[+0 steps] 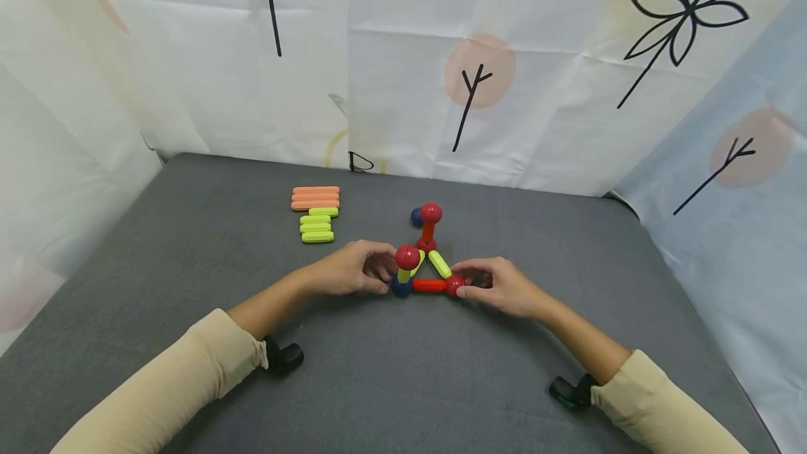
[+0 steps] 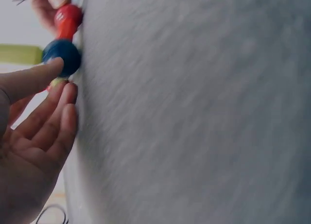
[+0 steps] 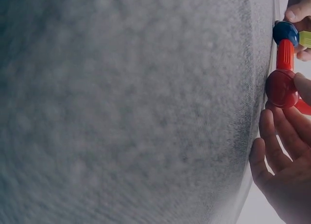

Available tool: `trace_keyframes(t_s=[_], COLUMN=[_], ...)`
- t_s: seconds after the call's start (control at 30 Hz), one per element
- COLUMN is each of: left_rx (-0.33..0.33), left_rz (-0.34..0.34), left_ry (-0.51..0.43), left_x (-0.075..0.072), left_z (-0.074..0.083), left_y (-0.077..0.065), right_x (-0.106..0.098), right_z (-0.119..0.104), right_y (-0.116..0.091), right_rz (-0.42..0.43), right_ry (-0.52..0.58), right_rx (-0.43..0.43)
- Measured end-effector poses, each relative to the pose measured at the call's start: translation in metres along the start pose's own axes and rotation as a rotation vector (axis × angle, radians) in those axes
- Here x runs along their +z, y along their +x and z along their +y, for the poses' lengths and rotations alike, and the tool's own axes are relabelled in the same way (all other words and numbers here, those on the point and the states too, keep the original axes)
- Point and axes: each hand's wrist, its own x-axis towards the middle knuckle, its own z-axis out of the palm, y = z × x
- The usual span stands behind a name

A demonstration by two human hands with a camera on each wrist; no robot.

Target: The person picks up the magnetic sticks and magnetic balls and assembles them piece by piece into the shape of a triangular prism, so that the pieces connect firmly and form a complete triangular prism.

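A triangle of balls and magnetic-looking rods stands on the grey table. A red rod (image 1: 430, 286) joins the front blue ball (image 1: 401, 288) to the right red ball (image 1: 455, 286), and yellow-green rods (image 1: 439, 265) run back to a rear red ball (image 1: 426, 244). Two uprights carry red balls (image 1: 407, 257) on top. My left hand (image 1: 353, 270) holds the blue ball, its thumb (image 2: 41, 76) against the ball and fingertips beside it. On the other side, my right hand (image 1: 504, 287) pinches the right red ball between thumb and fingers (image 3: 286, 136).
Orange rods (image 1: 315, 197) and several yellow-green rods (image 1: 317, 228) lie stacked in a column at back left. Another blue ball (image 1: 416, 216) sits behind the rear upright. A patterned cloth (image 1: 403, 90) hangs along the table's far edge.
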Motion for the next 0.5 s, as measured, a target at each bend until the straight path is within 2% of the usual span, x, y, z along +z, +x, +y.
trace_keyframes(t_s=[0.1, 0.2, 0.3, 0.37, 0.43, 0.5], left_rx=[0.029, 0.039, 0.002, -0.037, -0.076, -0.114], left_rz=[0.077, 0.242, 0.428, 0.515, 0.557, 0.565], left_ry=[0.005, 0.067, 0.150, 0.204, 0.239, 0.262], left_x=[-0.014, -0.032, -0.052, -0.063, -0.072, -0.079], left_z=[-0.002, -0.005, -0.012, -0.020, -0.030, -0.039], left_y=[-0.006, -0.012, -0.019, -0.023, -0.028, -0.032], right_x=[0.000, -0.001, -0.002, -0.003, -0.003, -0.004], right_z=[0.001, 0.001, 0.000, 0.000, 0.000, 0.001], right_y=[0.001, 0.002, 0.002, 0.003, 0.004, 0.005], right_rz=[-0.006, -0.013, -0.028, -0.040, -0.051, -0.062], right_ry=[0.007, 0.020, 0.039, 0.048, 0.055, 0.060], right_rx=[0.012, 0.019, 0.025, 0.025, 0.029, 0.034])
